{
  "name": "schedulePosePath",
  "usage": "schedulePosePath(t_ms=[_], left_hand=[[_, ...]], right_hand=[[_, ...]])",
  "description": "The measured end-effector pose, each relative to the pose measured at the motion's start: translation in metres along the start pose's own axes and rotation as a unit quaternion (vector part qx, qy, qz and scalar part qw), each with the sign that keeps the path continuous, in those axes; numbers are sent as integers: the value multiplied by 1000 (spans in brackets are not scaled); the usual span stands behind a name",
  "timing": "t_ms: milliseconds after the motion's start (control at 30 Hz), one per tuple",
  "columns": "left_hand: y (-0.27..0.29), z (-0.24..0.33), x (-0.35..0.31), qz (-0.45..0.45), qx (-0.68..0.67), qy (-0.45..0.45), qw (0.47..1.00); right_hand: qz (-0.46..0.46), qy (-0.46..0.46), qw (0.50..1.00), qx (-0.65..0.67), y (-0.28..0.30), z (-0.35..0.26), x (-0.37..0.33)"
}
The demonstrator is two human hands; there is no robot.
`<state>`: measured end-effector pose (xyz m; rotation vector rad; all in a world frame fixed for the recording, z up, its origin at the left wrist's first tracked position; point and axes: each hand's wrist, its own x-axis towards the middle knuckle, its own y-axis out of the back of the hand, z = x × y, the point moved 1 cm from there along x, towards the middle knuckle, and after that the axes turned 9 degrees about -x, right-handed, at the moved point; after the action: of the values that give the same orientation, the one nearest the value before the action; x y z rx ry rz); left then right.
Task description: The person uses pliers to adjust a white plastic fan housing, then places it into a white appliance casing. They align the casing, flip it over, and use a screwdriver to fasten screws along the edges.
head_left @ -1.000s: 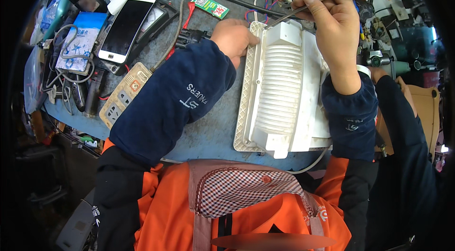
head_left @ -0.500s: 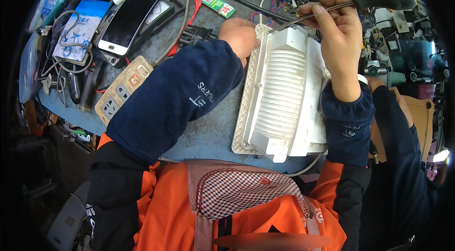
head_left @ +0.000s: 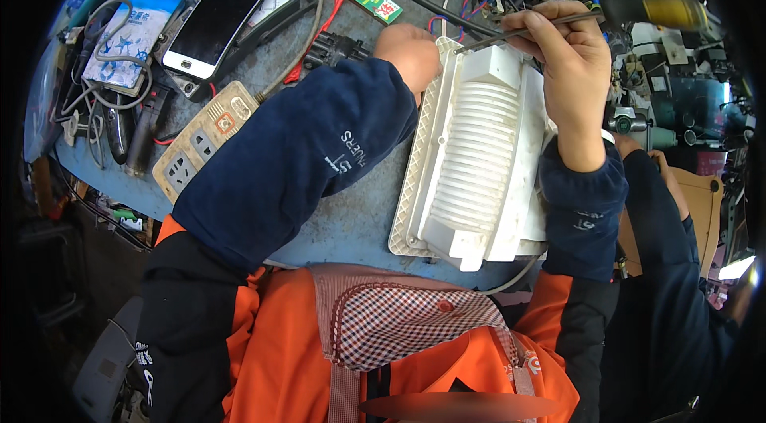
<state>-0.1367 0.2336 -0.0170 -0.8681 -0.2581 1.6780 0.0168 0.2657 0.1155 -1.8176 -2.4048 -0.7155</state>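
Observation:
A white plastic housing [head_left: 480, 156] with a ribbed middle and a lattice-patterned rim lies on the blue bench in front of me. At its far left corner my left hand [head_left: 408, 58] is closed against the rim, its fingertips mostly hidden. My right hand [head_left: 570, 64] pinches the long metal shaft of a screwdriver [head_left: 658, 11] above the housing's far right side. The black and yellow handle points to the right and is smeared by motion. The shaft slants down left, with its tip at the far left corner, close to my left hand.
Left of the housing lie a power strip [head_left: 195, 148], a white phone [head_left: 223, 20], a blue box [head_left: 128, 36] and a black connector [head_left: 333, 49]. A green card [head_left: 372, 0] and tangled cables lie beyond. At right, another person's arm [head_left: 666, 183] rests near a tan board.
The screwdriver handle has turned, showing more yellow, and sits slightly further right. Both hands keep their places on the housing and shaft. The whole view has shifted a little.

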Motion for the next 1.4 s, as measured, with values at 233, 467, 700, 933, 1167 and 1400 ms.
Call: schedulePosePath(t_ms=[233,467,700,933,1167,1400], left_hand=[[0,-1,3,10,11,-1,1000],[2,0,2,7,27,-9,1000],[1,-3,4,6,47,-16,999],[2,-1,1,11,41,-14,999],[3,1,2,-1,36,-16,999],[4,-2,5,7,36,-17,999]], right_hand=[[-30,41,999,4,-2,3,3],[10,34,986,-162,0,6,4],[-47,18,998,-27,3,6,-2],[-8,67,994,-90,-4,13,1],[12,-16,996,-82,-5,9,10],[-88,-9,996,9,-4,5,0]])
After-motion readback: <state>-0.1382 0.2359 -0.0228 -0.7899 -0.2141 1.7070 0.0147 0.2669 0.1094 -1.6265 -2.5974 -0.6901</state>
